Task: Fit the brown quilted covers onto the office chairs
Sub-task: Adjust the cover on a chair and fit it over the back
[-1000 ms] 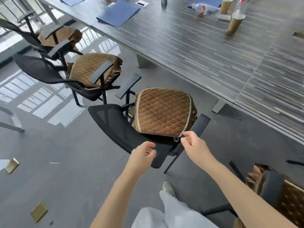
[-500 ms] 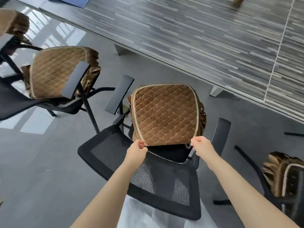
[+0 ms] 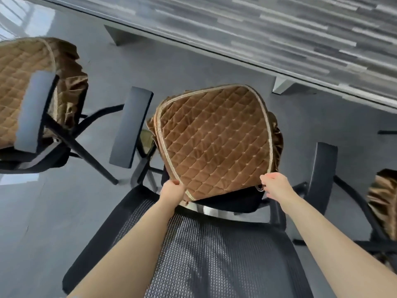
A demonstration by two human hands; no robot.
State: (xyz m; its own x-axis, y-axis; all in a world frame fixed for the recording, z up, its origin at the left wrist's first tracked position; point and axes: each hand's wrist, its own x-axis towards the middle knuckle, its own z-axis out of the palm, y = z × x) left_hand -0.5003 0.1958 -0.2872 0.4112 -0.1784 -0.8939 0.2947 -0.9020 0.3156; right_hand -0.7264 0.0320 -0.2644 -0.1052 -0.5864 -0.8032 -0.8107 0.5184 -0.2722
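A brown quilted cover (image 3: 214, 138) with pale piping lies over the seat of a black office chair, whose mesh backrest (image 3: 193, 250) fills the lower middle of the view. My left hand (image 3: 171, 190) grips the cover's near left corner. The near right corner is pinched by my right hand (image 3: 275, 186). The near edge of the cover is lifted, and the black seat (image 3: 232, 203) shows beneath it. Both armrests (image 3: 131, 125) flank the cover.
A second chair to the left wears a brown quilted cover (image 3: 19, 82) and has a grey armrest (image 3: 34, 108). A third covered chair (image 3: 382, 203) shows at the right edge. The long grey striped table (image 3: 279, 29) runs along the far side. Grey floor lies between.
My view has moved closer over the chair. Both hands went from reaching for the cover's near edge to holding its near corners, and that edge is raised off the seat.
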